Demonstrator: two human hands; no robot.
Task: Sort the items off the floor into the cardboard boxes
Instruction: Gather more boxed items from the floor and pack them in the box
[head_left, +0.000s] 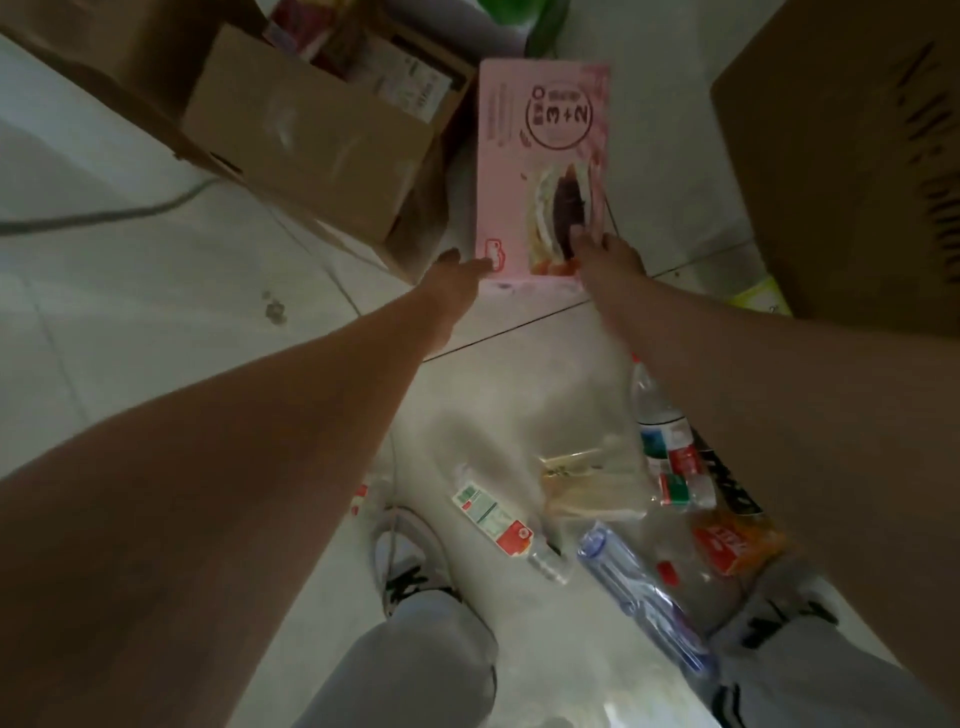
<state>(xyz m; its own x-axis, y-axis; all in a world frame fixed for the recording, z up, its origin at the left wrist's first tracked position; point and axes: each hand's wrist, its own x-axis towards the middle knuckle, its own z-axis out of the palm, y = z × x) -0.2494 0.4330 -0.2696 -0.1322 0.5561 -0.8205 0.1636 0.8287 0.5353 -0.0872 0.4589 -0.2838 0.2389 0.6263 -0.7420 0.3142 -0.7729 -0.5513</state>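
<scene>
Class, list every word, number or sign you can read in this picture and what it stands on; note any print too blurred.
"3+2": in a circle on the pink box, upside down to the camera.
Other print on it: blurred.
White label on the open cardboard box: too small to read.
Dark print on the large cardboard box at right: blurred.
Bottle labels: blurred.

**Blur, edges, hidden fingers**

Left hand smears into the pink box's near corner — touch or grip, unclear. Right hand shows a fingertip or two on top, the rest hidden behind the box. Its small print is unreadable. The right carton is cropped by the frame (green thing too). Bottles — blurred.
</scene>
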